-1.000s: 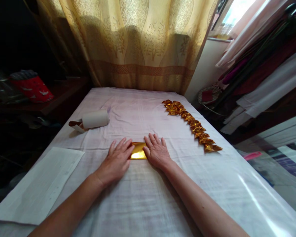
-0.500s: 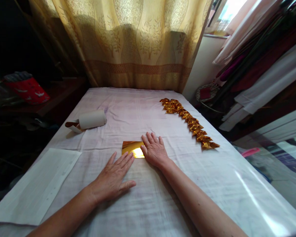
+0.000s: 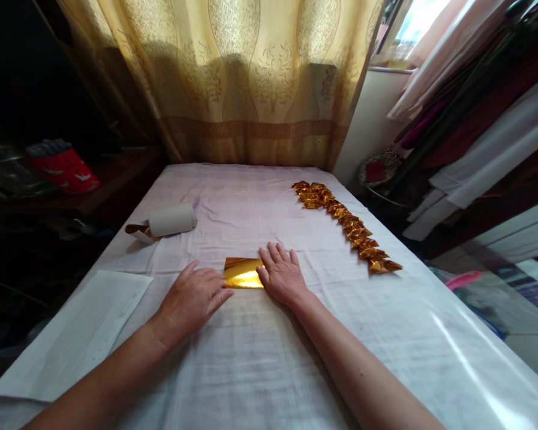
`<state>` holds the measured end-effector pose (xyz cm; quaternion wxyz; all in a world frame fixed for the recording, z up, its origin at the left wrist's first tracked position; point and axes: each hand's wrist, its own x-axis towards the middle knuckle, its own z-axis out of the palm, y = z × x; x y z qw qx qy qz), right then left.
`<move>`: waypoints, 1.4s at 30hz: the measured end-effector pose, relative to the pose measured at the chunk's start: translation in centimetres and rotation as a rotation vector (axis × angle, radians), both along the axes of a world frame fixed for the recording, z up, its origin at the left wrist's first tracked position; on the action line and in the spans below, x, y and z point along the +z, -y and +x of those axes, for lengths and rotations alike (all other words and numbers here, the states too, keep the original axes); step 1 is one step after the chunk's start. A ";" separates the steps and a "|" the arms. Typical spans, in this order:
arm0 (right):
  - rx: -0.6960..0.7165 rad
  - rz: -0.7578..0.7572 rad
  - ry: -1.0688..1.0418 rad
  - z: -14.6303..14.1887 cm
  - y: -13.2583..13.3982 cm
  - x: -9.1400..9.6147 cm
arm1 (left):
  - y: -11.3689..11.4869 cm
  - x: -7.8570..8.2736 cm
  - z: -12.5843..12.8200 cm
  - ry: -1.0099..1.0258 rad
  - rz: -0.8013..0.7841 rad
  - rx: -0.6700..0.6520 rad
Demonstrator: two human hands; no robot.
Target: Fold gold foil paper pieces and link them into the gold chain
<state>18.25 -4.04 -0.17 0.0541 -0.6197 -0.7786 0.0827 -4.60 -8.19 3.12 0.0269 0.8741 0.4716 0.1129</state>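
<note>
A folded piece of shiny gold paper [image 3: 242, 273] lies on the white cloth-covered table [image 3: 269, 358] in front of me. My right hand [image 3: 283, 275] rests flat on its right end, fingers stretched out. My left hand [image 3: 192, 298] lies flat on the cloth with its fingertips touching the paper's left edge. A long row of several folded gold paper pieces [image 3: 345, 224] runs along the table's right side.
A white paper roll with a brown handle [image 3: 170, 220] lies at the left. A white sheet [image 3: 76, 334] sits at the near left edge. A patterned gold curtain [image 3: 233, 83] hangs behind the table; hanging fabrics [image 3: 475, 107] crowd the right.
My left hand slid off the gold paper toward me, then came back up to touch its left edge. My right hand has stayed on the paper's right end.
</note>
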 end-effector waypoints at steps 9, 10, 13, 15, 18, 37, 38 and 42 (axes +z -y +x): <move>-0.027 0.158 -0.108 0.7 0.0 -0.6 | -3.4 -4.0 2.0 -0.162 -0.104 0.105; -0.033 0.203 -0.130 0.7 0.1 -0.6 | -3.4 -4.1 1.9 -0.167 -0.116 0.122; 0.052 0.290 -0.166 -0.2 0.7 -0.4 | -3.0 -4.1 2.1 -0.167 -0.110 0.160; 0.163 0.255 -0.161 -1.1 1.2 -0.4 | -2.8 -4.0 2.5 -0.160 -0.106 0.172; 0.246 0.114 -0.136 -2.0 1.8 -0.5 | -2.7 -4.2 2.9 -0.156 -0.119 0.171; 0.145 -0.041 -0.034 1.9 2.3 -0.1 | -1.8 -2.5 4.2 -0.161 -0.055 0.130; 0.144 -0.039 -0.033 1.9 2.3 -0.1 | -1.7 -2.6 5.0 -0.151 -0.059 0.095; 0.145 -0.026 -0.036 1.9 2.3 -0.2 | -1.5 -3.6 6.9 -0.128 -0.133 0.009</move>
